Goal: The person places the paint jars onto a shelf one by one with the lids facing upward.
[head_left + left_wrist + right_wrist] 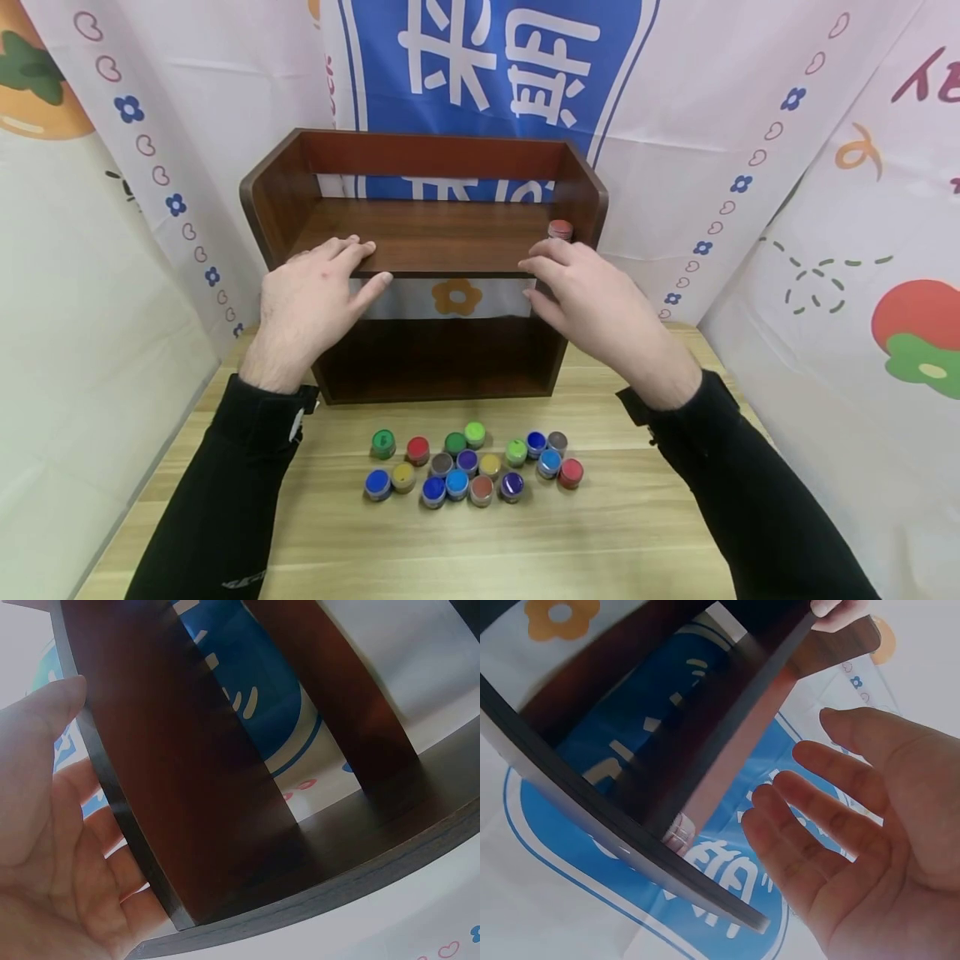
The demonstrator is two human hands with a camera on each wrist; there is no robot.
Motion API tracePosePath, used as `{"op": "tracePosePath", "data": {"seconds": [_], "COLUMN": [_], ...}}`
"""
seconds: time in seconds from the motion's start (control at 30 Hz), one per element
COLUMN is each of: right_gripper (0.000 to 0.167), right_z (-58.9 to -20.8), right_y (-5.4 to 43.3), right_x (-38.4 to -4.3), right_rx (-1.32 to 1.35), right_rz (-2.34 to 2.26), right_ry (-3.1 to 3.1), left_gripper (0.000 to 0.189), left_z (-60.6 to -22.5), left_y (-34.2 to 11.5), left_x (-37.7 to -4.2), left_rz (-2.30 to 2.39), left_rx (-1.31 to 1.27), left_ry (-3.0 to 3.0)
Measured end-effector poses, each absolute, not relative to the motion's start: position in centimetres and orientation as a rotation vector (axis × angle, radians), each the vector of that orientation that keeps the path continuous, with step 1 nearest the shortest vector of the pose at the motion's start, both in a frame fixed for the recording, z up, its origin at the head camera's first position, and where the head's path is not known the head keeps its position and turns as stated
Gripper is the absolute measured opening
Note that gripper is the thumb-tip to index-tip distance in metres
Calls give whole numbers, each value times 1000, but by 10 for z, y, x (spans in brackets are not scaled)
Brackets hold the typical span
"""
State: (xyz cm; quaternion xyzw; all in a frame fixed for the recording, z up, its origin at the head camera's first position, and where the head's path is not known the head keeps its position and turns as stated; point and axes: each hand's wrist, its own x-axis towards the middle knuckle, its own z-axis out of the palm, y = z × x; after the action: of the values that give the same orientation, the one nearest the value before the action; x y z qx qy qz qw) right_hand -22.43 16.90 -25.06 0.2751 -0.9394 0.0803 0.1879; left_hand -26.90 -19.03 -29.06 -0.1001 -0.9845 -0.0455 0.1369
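Note:
A dark brown two-tier wooden shelf (442, 235) stands on the table. My left hand (311, 292) rests on the upper board at its left side, fingers lying over the top and thumb at the front edge; the left wrist view shows the thumb tip against this edge. My right hand (588, 304) is near the board's right end, fingers loosely bent and holding nothing. Just beyond its fingers a small jar with a red lid (559, 229) sits on the upper board against the right side panel, partly hidden by the hand. The same jar (679, 834) shows in the right wrist view.
Several small jars with coloured lids stand in loose groups before the shelf, among them a green jar (383, 443), a red jar (571, 473) and a blue jar (378, 484). The wooden table (480, 558) is enclosed by printed cloth walls (652, 217).

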Motion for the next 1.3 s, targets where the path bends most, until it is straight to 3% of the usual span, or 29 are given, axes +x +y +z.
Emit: {"op": "tracePosePath", "data": {"seconds": [0.43, 1.3], "right_gripper": [38, 34], "right_z": [-295, -387], "right_y": [176, 156], "right_x": [-211, -221], "right_rx": [816, 1040], "right_rz": [275, 267], "right_ry": [-2621, -2768], "left_gripper": [79, 78], "left_z": [-291, -293], "left_y": [-191, -190], "left_x": [-269, -270], "left_rz": [-134, -133], "left_rx": [-293, -281], "left_ry": [-2842, -2840]}}
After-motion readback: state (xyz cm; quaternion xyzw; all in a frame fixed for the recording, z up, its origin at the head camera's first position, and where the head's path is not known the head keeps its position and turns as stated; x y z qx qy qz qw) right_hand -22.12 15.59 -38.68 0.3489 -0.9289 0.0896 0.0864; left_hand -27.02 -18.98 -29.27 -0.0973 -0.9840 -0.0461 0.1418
